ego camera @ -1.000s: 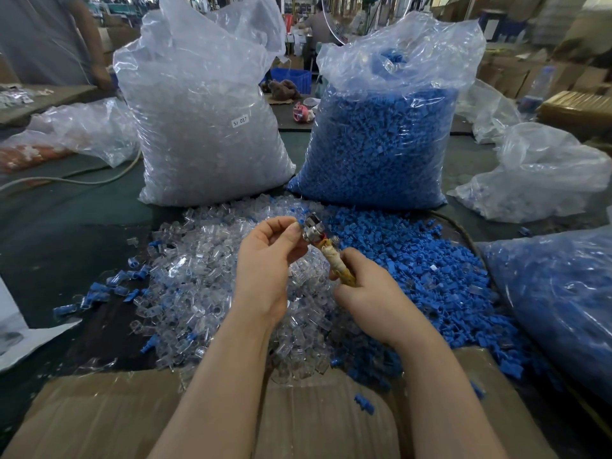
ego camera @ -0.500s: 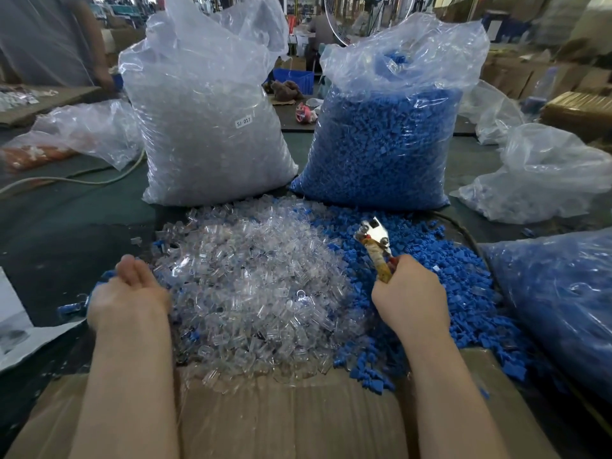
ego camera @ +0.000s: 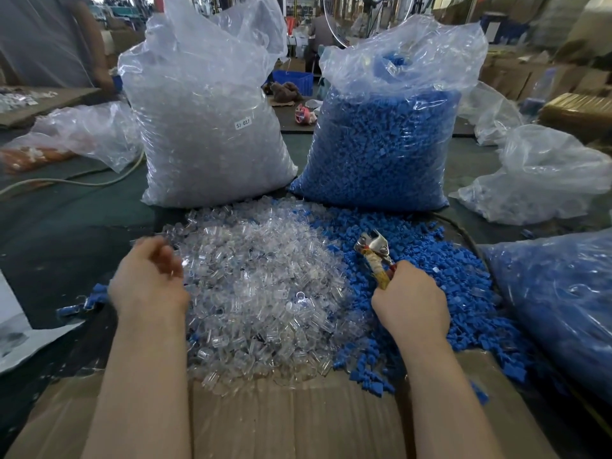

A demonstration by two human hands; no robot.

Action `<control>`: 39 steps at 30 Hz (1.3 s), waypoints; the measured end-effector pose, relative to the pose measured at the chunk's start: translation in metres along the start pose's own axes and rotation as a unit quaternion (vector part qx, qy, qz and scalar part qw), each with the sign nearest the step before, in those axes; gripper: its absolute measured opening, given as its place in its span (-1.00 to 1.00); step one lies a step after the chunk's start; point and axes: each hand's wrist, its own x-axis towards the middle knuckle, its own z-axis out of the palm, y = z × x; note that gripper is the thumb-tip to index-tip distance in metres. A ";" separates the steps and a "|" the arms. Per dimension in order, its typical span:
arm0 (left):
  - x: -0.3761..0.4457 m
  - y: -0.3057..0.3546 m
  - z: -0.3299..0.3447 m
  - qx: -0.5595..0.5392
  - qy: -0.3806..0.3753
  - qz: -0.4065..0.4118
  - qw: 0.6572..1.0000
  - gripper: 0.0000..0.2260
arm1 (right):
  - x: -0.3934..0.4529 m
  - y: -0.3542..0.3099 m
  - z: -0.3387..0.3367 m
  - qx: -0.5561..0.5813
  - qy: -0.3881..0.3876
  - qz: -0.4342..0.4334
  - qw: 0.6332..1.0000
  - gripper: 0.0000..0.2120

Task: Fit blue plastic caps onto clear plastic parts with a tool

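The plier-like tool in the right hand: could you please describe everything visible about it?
The tool is a small plier-like hand tool with a shiny metal head and handles wrapped in worn yellowish tape, some red showing. The right hand grips its handles; the head tilts up and away, left of the hand, above the loose blue caps. Nothing visible sits in its head.

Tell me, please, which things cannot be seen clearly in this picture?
Head view:
- Left hand: fingertips motion-blurred, so whether they hold a clear part is unknown.
- Tool: handles hidden inside the right hand.
- Label on the clear bag: last characters uncertain.
- Blue bag: cut by right edge.
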 end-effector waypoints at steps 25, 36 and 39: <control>-0.052 -0.054 0.044 0.594 -0.306 0.275 0.691 -0.96 | 0.001 -0.003 -0.002 0.183 0.005 -0.080 0.980 -0.88; -0.079 -0.073 0.059 0.414 -0.373 0.157 0.815 -0.91 | -0.008 -0.010 -0.004 0.414 -0.071 -0.210 0.883 -0.92; -0.080 -0.071 0.059 0.387 -0.374 0.127 0.833 -0.87 | -0.010 -0.011 -0.004 0.434 -0.080 -0.218 0.870 -0.95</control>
